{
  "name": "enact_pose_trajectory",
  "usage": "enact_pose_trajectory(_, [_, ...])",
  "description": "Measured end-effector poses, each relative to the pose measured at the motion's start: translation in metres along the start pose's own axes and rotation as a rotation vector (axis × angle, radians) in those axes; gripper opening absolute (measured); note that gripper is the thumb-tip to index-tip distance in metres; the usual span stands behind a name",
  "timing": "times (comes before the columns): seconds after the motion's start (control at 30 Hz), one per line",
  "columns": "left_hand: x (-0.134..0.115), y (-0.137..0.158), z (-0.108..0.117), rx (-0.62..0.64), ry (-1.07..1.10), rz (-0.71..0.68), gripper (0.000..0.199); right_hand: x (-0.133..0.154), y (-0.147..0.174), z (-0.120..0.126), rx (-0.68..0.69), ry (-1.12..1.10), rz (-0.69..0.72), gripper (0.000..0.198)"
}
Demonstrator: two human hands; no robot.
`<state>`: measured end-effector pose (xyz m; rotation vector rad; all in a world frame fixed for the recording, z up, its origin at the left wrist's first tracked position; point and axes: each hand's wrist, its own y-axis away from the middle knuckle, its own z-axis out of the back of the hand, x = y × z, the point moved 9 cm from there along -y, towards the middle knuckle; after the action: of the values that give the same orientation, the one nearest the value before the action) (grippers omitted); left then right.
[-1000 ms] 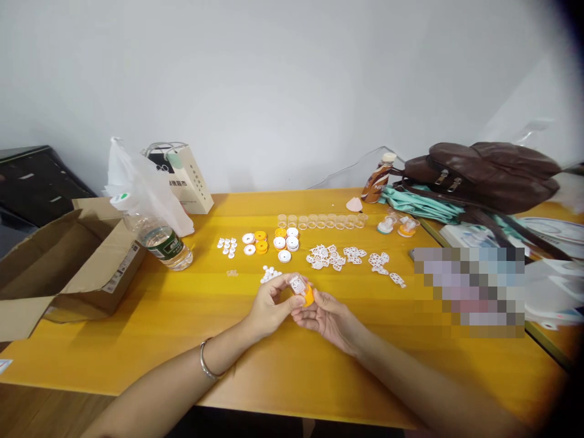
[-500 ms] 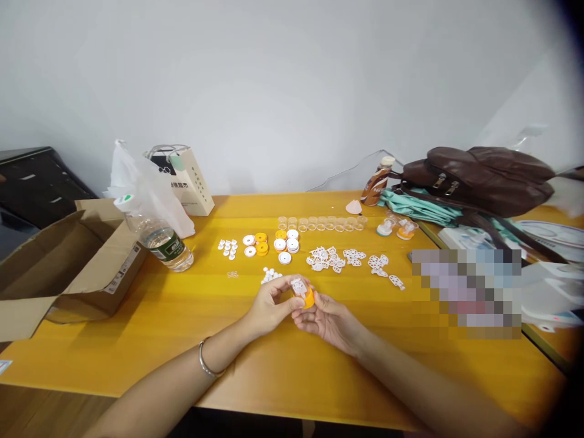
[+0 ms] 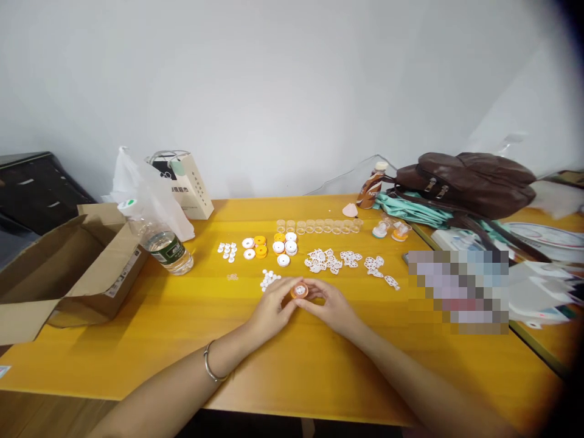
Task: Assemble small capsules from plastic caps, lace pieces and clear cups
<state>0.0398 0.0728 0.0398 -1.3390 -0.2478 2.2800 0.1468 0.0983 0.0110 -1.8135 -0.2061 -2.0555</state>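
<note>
A small round orange plastic piece with a white patterned middle (image 3: 300,291) sits between my two hands over the table. My left hand (image 3: 272,306) pinches it from the left, and my right hand (image 3: 332,307) closes on its right side. Fingers hide part of its rim. Just beyond my left hand lies a cluster of small white round pieces (image 3: 269,279). Stacked white and orange discs (image 3: 283,260) stand farther back, beside flat white openwork pieces (image 3: 322,261). Behind these runs a row of clear plastic cups (image 3: 328,226).
An open cardboard box (image 3: 95,298) and a water bottle (image 3: 170,249) stand on the left. Two domed pieces, one orange-based (image 3: 400,233), sit back right near a brown bottle (image 3: 371,185) and a brown leather bag (image 3: 474,182). A white plastic bag (image 3: 150,201) stands by a paper bag (image 3: 198,188).
The orange piece has turned from tilted to facing up, and it sits slightly lower. My right hand has moved in over its right side, fingers now curled around it.
</note>
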Motion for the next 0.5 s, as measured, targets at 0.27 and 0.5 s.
enact_pose_trajectory(0.27, [0.010,-0.005,-0.004,0.049,-0.035,0.014,0.030,0.015,-0.002,0.004,-0.007,0.255,0.170,0.019])
enact_pose_trajectory(0.5, [0.007,-0.002,-0.010,0.084,-0.047,-0.007,0.040,0.017,0.002,0.002,-0.044,0.276,0.196,0.014])
